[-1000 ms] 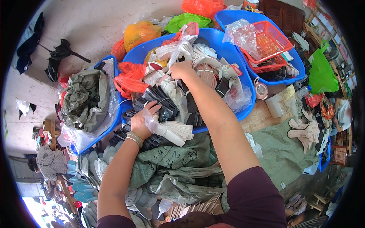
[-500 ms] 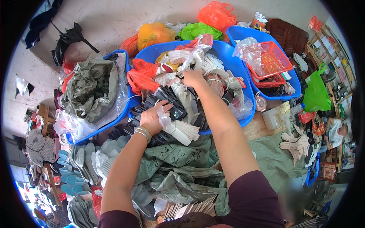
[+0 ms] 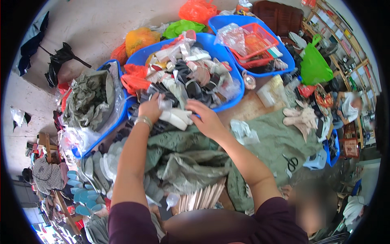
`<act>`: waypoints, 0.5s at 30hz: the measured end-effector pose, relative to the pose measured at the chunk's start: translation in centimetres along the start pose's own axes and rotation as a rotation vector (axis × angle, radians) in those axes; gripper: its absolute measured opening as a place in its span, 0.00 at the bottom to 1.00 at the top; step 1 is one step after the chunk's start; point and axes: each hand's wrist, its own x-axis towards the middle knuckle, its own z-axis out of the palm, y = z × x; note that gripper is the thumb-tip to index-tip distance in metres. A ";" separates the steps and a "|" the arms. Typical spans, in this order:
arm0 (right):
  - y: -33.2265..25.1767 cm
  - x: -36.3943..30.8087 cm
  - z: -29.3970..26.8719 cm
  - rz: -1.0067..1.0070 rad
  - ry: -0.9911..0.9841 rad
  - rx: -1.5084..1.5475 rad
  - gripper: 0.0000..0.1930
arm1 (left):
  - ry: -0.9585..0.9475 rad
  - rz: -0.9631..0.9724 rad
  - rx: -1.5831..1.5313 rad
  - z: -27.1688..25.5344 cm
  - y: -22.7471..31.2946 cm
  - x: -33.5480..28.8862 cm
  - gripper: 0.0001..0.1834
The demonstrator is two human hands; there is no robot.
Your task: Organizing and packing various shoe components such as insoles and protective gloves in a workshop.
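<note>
The left hand (image 3: pixel 150 107) is at the centre left of the frame, with a bracelet (image 3: pixel 144 121) at the wrist. It grasps the left end of a white bundle (image 3: pixel 176 118); crumpled clear plastic (image 3: pixel 164 104) sits beside the thumb. The right hand (image 3: pixel 204 118) is at the centre, its fingers bent around the right end of the bundle. Whether it grips the bundle cannot be told. The bundle lies across the gap between the hands, at the near edge of the middle tub (image 3: pixel 223 53).

The middle tub is blue and occupies the upper centre. It contains a heap of white, black and pinkish pieces; a red bag (image 3: pixel 136 77) lies at its left side. The left tub (image 3: pixel 106 133) carries a crumpled grey-green sack (image 3: pixel 89 99). The right tub (image 3: pixel 286 61), at the upper right, carries red baskets (image 3: pixel 260 55). A tape roll (image 3: pixel 248 80) is positioned just beside the middle tub, at its right.

A green sack (image 3: pixel 191 142) lies below the hands. Grey soles (image 3: pixel 91 175) are located at the lower left, and a row of thin beige pieces (image 3: pixel 203 197) at the lower centre. Pale insoles (image 3: pixel 300 116) rest on a green sheet (image 3: pixel 264 142) at the right. A seated person (image 3: pixel 348 109) is visible at the far right.
</note>
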 end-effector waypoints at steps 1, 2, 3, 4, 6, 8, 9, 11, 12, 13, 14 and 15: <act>-1.5 -4.1 -1.2 0.103 -0.062 0.082 0.15 | 0.017 0.038 0.142 -1.2 0.7 -0.2 0.30; -2.9 -7.8 -2.5 0.171 -0.062 0.207 0.14 | 0.100 0.058 0.236 -2.0 1.0 -0.6 0.29; -4.0 -11.1 -3.6 0.230 -0.070 0.337 0.12 | 0.154 0.054 0.277 -2.5 0.6 -0.9 0.26; -4.6 -14.9 -4.8 0.336 -0.027 0.373 0.11 | 0.189 0.047 0.232 -4.3 1.9 -1.5 0.23; -7.0 -20.7 -7.1 0.560 -0.098 0.611 0.10 | 0.160 0.019 0.051 -7.7 3.4 -3.4 0.18; -8.2 -25.6 -8.7 0.745 -0.527 0.656 0.10 | 0.078 0.021 -0.118 -11.3 7.7 -6.3 0.16; -9.2 -27.1 -8.5 0.755 -0.527 0.668 0.10 | 0.150 -0.041 -0.217 -11.8 9.2 -8.7 0.18; -11.9 -30.0 -7.2 0.829 -0.955 0.646 0.13 | 0.107 0.020 -0.238 -11.3 11.0 -14.3 0.17; -12.5 -31.6 -6.5 0.840 -0.955 0.663 0.13 | 0.086 0.091 -0.259 -11.1 12.1 -16.9 0.17; -12.7 -33.5 -5.6 0.703 -1.059 0.494 0.14 | 0.045 0.131 -0.311 -10.8 13.7 -20.0 0.16; -13.0 -36.0 -4.4 0.562 -1.154 0.332 0.15 | -0.004 0.169 -0.362 -10.9 15.3 -24.1 0.15; -12.6 -38.7 -3.0 0.601 -1.199 0.303 0.18 | -0.133 0.231 -0.459 -12.3 17.4 -28.3 0.16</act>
